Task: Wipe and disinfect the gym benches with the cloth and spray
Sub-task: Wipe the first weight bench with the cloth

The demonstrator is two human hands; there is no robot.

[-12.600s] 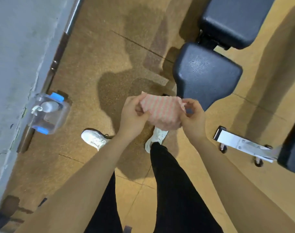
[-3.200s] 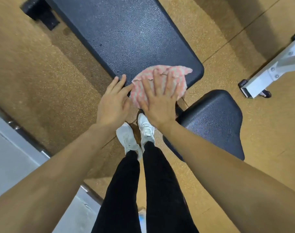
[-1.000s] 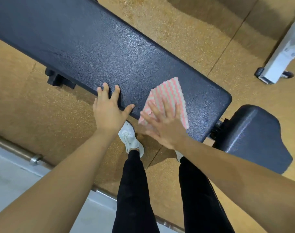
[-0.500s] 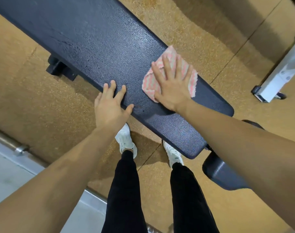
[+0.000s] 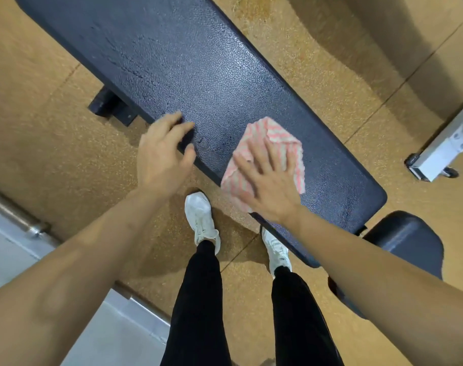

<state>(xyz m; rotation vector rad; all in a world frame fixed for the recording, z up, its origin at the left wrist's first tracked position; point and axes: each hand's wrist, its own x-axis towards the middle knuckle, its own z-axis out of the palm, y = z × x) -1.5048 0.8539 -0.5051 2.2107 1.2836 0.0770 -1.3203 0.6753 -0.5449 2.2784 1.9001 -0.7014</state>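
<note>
Pink striped cloth under spread fingers of right hand, at bench edge

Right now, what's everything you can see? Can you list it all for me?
bench pad: one, dark blue-black, slanting from top left to lower right
seat pad: one, same dark colour, lower right
cloth: one, pink and white stripes, on the bench pad's near edge
bench foot: one, black, under the bench pad, left
metal frame: one, white, right edge
floor: one, tan, speckled, all around
rail: one, silver, lower left
shoes: two, white, beside the bench pad
trouser legs: two, black, bottom middle
left hand: one, fingers on the bench pad's near edge
right hand: one, flat on the cloth, fingers spread
</note>
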